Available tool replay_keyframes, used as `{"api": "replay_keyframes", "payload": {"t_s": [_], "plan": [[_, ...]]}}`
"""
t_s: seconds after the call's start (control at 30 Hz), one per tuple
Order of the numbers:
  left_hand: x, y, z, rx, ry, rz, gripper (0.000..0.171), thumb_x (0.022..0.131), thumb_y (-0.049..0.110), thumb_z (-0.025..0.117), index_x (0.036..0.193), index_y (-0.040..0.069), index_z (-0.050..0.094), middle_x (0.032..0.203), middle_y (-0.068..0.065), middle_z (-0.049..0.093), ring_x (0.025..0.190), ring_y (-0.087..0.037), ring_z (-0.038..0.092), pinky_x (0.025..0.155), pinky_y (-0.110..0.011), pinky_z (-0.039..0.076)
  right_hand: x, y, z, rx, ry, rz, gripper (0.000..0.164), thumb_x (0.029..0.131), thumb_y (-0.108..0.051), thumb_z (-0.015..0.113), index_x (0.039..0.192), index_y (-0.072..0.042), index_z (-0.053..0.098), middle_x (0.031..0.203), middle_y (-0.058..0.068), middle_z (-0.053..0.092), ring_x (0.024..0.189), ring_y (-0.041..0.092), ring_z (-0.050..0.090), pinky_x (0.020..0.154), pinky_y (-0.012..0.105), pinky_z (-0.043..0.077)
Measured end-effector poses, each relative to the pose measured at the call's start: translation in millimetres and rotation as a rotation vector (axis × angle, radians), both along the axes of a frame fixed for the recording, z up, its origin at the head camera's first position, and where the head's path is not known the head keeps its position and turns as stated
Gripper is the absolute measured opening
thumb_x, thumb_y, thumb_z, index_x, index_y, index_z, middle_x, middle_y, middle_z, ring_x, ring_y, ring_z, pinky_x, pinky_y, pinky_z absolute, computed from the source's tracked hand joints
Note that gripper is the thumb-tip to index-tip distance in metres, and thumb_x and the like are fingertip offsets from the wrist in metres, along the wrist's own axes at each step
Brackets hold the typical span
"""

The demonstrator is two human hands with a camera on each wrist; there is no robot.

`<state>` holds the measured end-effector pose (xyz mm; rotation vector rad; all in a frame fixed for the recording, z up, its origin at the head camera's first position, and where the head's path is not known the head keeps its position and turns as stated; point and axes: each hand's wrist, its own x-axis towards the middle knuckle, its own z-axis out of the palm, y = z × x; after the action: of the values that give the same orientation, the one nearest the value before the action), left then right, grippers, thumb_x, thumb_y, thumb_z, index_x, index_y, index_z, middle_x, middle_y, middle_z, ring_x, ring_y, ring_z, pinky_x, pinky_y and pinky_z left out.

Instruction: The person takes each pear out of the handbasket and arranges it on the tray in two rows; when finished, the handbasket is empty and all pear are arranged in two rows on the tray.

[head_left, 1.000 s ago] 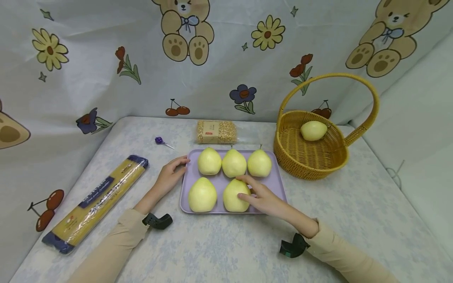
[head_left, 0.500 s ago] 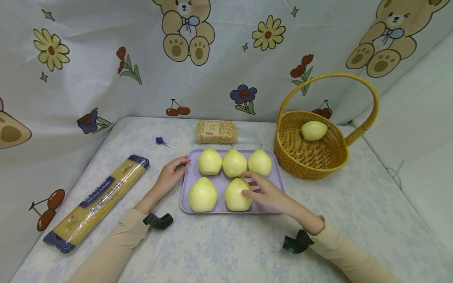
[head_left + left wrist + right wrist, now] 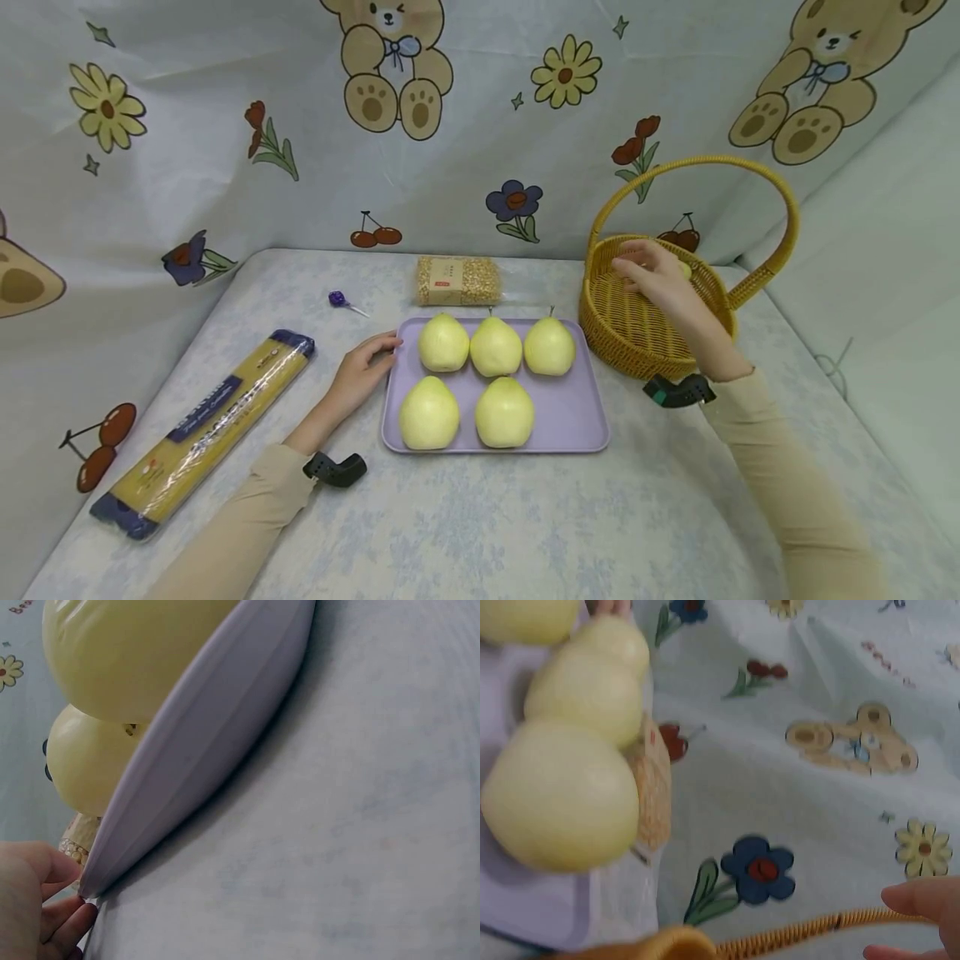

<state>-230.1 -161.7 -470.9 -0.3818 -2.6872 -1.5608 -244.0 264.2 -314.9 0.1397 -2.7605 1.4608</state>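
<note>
My left hand [image 3: 365, 367] holds the left edge of a lilac tray [image 3: 566, 417], its fingertips at the rim. In the left wrist view, the fingers [image 3: 69, 926] sit on both sides of the tray's corner. Several pale yellow-green pears stand on the tray, including a front pear [image 3: 504, 414] and a back right pear [image 3: 550, 347]. My right hand [image 3: 660, 279] is over a woven basket [image 3: 637, 354], below its arched handle, with thumb and fingers apart and nothing visible between them. Behind that hand, another pear [image 3: 685, 269] in the basket is mostly hidden.
A clear bag of yellow grains [image 3: 458, 281] lies behind the tray. To the left are a purple lollipop [image 3: 337, 298] and a long yellow-and-blue package [image 3: 206, 433]. A cloth printed with bears and flowers hangs behind the table [image 3: 480, 533].
My right hand has let go of the front pear on the tray and moved right and back to the basket. That pear stays on the tray; my left hand keeps its place.
</note>
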Motion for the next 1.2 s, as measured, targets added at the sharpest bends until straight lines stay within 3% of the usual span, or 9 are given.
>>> {"api": "replay_keyframes", "payload": {"t_s": [0.07, 0.2, 0.27, 0.4, 0.53, 0.7, 1.03, 1.2], "plan": [[-0.1, 0, -0.3, 0.004, -0.001, -0.004, 0.032, 0.096, 0.012, 0.054, 0.127, 0.004, 0.059, 0.145, -0.015, 0.047, 0.136, -0.032, 0.041, 0.116, -0.047, 0.029, -17.0, 16, -1.9, 0.024, -0.003, -0.089, 0.060, 0.098, -0.041, 0.045, 0.142, -0.001, 0.035, 0.134, 0.021, 0.046, 0.101, 0.008, 0.054, 0.078, 0.017, 0.051], [0.5, 0, -1.4, 0.013, -0.003, -0.004, 0.032, 0.095, 0.012, 0.055, 0.127, 0.004, 0.059, 0.144, -0.016, 0.047, 0.137, -0.033, 0.040, 0.117, -0.047, 0.029, -44.9, 41, -15.1, 0.040, 0.007, -0.225, 0.060, 0.098, -0.038, 0.045, 0.141, 0.002, 0.036, 0.142, 0.027, 0.039, 0.120, 0.033, 0.047, 0.095, 0.040, 0.047], [0.9, 0, -2.3, 0.014, -0.003, -0.003, 0.032, 0.095, 0.012, 0.055, 0.126, 0.004, 0.059, 0.145, -0.016, 0.047, 0.137, -0.032, 0.040, 0.117, -0.047, 0.029, -55.5, 49, -22.5, 0.034, 0.026, -0.279, 0.058, 0.097, -0.035, 0.047, 0.139, 0.004, 0.038, 0.138, 0.028, 0.040, 0.122, 0.038, 0.044, 0.099, 0.048, 0.043], [1.3, 0, -3.8, 0.015, 0.003, 0.004, 0.032, 0.095, 0.011, 0.055, 0.126, 0.004, 0.059, 0.144, -0.015, 0.048, 0.137, -0.032, 0.040, 0.117, -0.046, 0.029, -70.2, 62, -35.1, 0.033, 0.055, -0.398, 0.054, 0.095, -0.032, 0.052, 0.134, 0.005, 0.042, 0.121, 0.014, 0.047, 0.107, 0.027, 0.048, 0.094, 0.043, 0.044], [1.5, 1, -3.9, 0.024, 0.011, 0.001, 0.032, 0.094, 0.011, 0.056, 0.125, 0.003, 0.060, 0.143, -0.016, 0.048, 0.136, -0.032, 0.041, 0.116, -0.046, 0.030, -75.3, 71, -44.3, 0.032, 0.028, -0.475, 0.056, 0.094, -0.028, 0.055, 0.136, 0.005, 0.040, 0.130, 0.019, 0.044, 0.113, 0.030, 0.046, 0.096, 0.045, 0.044], [1.5, 2, -2.8, 0.023, 0.011, -0.006, 0.032, 0.095, 0.011, 0.055, 0.126, 0.003, 0.060, 0.144, -0.015, 0.048, 0.137, -0.032, 0.041, 0.116, -0.045, 0.030, -77.1, 79, -53.5, 0.114, -0.030, -0.444, 0.062, 0.092, -0.024, 0.057, 0.142, 0.006, 0.035, 0.147, 0.029, 0.033, 0.132, 0.045, 0.036, 0.107, 0.056, 0.037], [0.0, 0, -2.1, 0.015, -0.003, -0.003, 0.031, 0.096, 0.012, 0.055, 0.126, 0.005, 0.060, 0.144, -0.013, 0.048, 0.138, -0.030, 0.040, 0.117, -0.045, 0.029, -82.3, 85, -68.7, 0.283, -0.111, -0.306, 0.080, 0.088, -0.023, 0.064, 0.145, 0.013, 0.021, 0.148, 0.039, 0.018, 0.137, 0.054, 0.015, 0.111, 0.061, 0.028], [-0.4, -1, -1.2, 0.012, 0.006, -0.009, 0.031, 0.096, 0.012, 0.055, 0.126, 0.005, 0.060, 0.144, -0.013, 0.048, 0.137, -0.031, 0.040, 0.116, -0.046, 0.030, -81.2, 83, -71.5, 0.276, -0.152, -0.222, 0.085, 0.087, -0.024, 0.065, 0.144, 0.013, 0.015, 0.143, 0.042, 0.018, 0.128, 0.054, 0.025, 0.102, 0.062, 0.036]]}}
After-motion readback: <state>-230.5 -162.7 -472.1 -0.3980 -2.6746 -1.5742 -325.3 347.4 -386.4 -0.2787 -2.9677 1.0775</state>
